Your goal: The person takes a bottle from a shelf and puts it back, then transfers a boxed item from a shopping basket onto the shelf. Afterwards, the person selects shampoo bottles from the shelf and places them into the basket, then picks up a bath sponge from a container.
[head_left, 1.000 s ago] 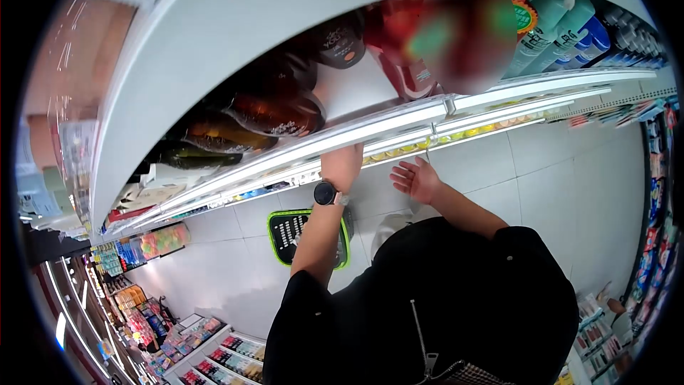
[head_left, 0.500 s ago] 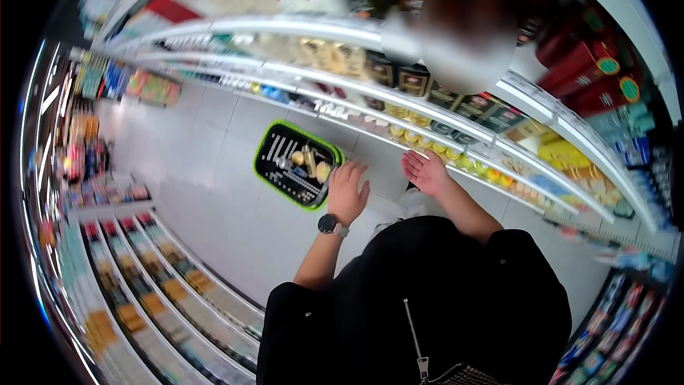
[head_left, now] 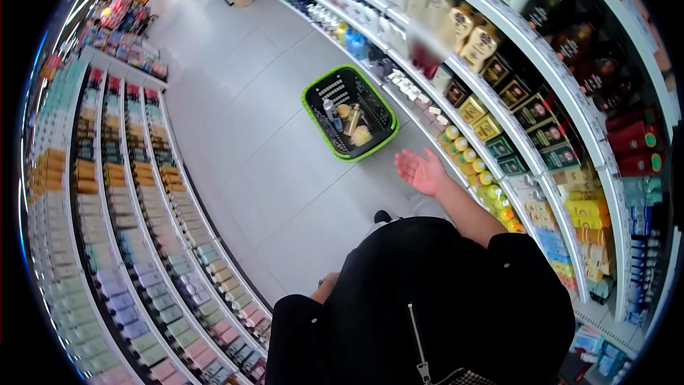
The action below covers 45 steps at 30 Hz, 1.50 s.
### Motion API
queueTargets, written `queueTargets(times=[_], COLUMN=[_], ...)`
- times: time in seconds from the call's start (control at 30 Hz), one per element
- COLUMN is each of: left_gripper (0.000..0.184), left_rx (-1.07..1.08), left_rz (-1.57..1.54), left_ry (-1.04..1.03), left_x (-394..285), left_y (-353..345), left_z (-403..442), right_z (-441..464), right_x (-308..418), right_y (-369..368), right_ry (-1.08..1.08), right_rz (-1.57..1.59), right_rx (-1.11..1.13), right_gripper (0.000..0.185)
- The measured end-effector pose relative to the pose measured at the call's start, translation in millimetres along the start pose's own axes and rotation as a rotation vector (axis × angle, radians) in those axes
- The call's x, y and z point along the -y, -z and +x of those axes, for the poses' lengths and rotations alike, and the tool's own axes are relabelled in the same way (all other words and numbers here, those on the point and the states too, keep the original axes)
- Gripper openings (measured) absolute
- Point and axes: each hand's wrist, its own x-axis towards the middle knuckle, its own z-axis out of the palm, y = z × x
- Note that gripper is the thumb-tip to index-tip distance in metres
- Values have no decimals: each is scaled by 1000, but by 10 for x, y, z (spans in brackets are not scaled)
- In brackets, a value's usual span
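My right hand (head_left: 422,171) is held palm up with its fingers apart and nothing in it, between the basket and the lower right shelves. Of my left arm only a bit of wrist (head_left: 325,286) shows beside my black sleeve; the hand itself is hidden. A black basket (head_left: 330,144) with a bright green rim stands on the floor ahead of me. Several small items lie in it, among them a clear bottle (head_left: 330,108) and a pale yellowish item (head_left: 361,135). Neither hand touches the basket.
Curved shelves (head_left: 541,28) of bottles and boxes run along the right. Yellow-capped bottles (head_left: 467,157) line the lowest shelf near my right hand. On the left stands another tiered rack (head_left: 121,214) of small products. Pale floor tiles (head_left: 235,128) lie between them.
The view has turned away from the upper shelf toward the aisle. My left hand has left the shelf, passed near the basket and dropped back out of sight. My right hand stays open.
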Motion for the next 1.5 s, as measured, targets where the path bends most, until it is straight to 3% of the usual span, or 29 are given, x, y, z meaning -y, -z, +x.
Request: queueTargets(times=[0.1,0.27,0.4,0.47,0.6,0.73,0.77,0.87,1.07,1.17,1.23,1.5], left_gripper=[36,37,35,34,25,27,29,30,32,31,31,31], left_rx=[17,-66,-270,-305,-302,-347,-322,-370,-305,-383,-404,-239], left_rz=[-96,-205,-304,-282,-1792,-1718,-1800,-1642,-1567,-1448,-1381,-1030], left_ry=[-16,-56,23,-73,108,73,107,262,287,262,237,236], left_x=[133,95,8,52,17,180,240,219,476,465,434,492], left_y=[-538,-776,-420,25,818,1500,1652,2169,2957,3409,3760,5153], left_z=[-106,-73,-14,-10,56,82,72,-67,183,219,293,625], right_z=[94,422,722,918,1379,1853,1960,2212,2664,2845,2862,2199], right_x=[-255,-451,-459,-451,-399,-338,-304,-167,220,506,707,1010], right_y=[-231,-499,-697,-744,-823,-905,-920,-1049,-816,-268,176,1720], right_ry=[-59,-128,-188,-211,-257,-284,-279,-258,-206,-121,-33,31], right_rz=[-56,-177,-230,-243,-265,-238,-217,-170,-178,-125,-22,-60], right_rx=[-21,28,56,61,32,-24,-48,-110,-235,-306,-417,-844], right_gripper=[55,54,53,53,54,55,55,55,55,57,48,43])
